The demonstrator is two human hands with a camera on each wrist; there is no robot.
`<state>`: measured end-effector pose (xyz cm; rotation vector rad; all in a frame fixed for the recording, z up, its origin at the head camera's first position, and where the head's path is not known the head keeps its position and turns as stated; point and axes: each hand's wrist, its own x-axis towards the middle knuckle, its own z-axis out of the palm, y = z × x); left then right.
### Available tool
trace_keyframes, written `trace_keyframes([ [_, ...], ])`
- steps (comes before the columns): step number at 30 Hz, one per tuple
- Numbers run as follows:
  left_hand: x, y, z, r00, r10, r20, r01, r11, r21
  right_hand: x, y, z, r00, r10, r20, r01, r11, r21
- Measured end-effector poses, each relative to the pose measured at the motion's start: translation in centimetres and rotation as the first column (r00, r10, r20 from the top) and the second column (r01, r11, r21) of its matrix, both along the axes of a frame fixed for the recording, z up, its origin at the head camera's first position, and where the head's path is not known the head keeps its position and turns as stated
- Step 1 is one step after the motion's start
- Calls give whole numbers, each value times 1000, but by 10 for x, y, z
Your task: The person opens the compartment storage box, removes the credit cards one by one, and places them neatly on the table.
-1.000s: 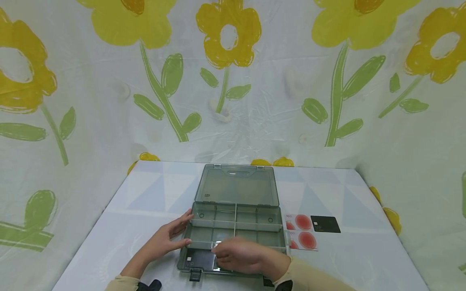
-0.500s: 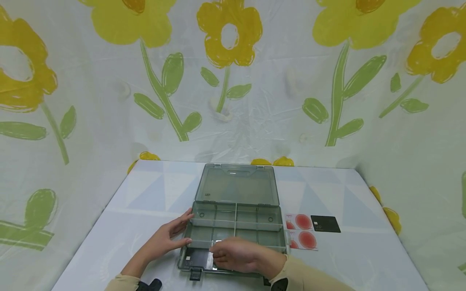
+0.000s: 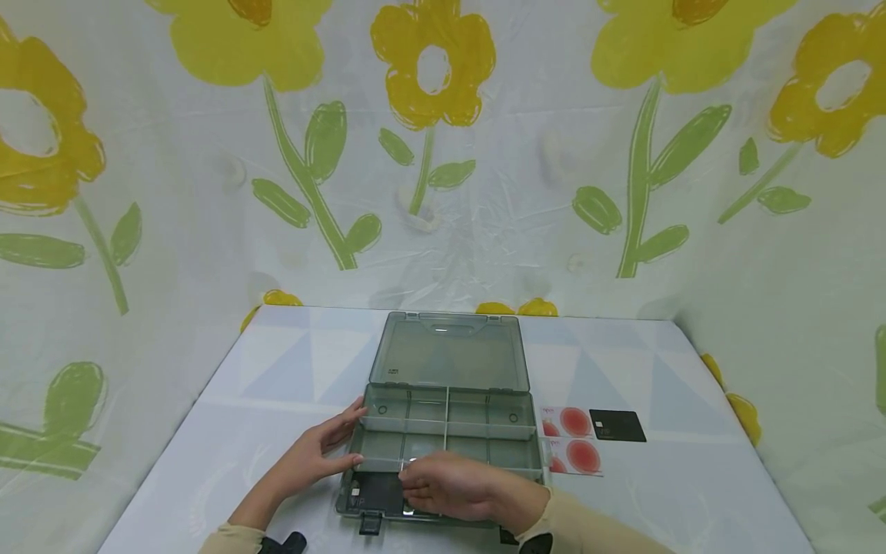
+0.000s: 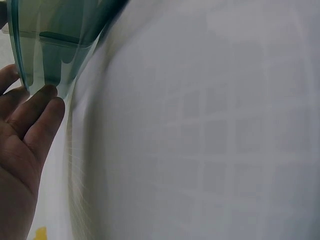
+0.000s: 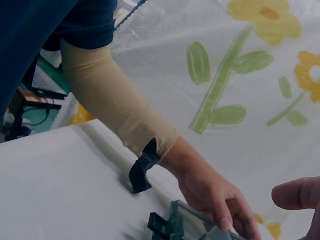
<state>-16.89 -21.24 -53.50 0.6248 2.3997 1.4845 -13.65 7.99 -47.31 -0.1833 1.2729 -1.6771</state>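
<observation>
A smoky grey-green compartment box [image 3: 487, 445] lies on the table with its lid [image 3: 450, 350] folded back. In its front left compartment is a black VIP card [image 3: 376, 491]. My right hand [image 3: 457, 486] is bent over the front of the box, fingers curled, pinching the card's right edge; its fingertips are partly hidden in the head view. Against the box's left side rests my left hand [image 3: 321, 454], fingers extended along the wall and thumb at the rim. The left wrist view shows those fingers [image 4: 44, 122] touching the outer wall.
Right of the box lie two white cards with red circles, an upper card [image 3: 574, 422] and a lower card [image 3: 583, 457], beside another black card [image 3: 618, 425]. A front latch [image 3: 370, 525] hangs down unfastened. Behind the table [image 3: 277, 369] hangs a flower-patterned curtain [image 3: 505, 192].
The black card's bright glare near my right fingers has gone, and its surface now looks dark. My right hand has shifted slightly left since a second ago; my left hand stays put.
</observation>
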Motion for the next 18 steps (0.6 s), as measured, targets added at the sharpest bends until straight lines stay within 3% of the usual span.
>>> trace_keyframes([
  [9, 0, 0, 0, 1000, -1, 3, 1, 1000, 10, -4, 4, 18, 996, 72, -58, -74, 997, -25],
  [18, 0, -1, -1, 1000, -4, -1, 4, 1000, 13, -2, -1, 19, 988, 38, -148, -40, 999, -11],
])
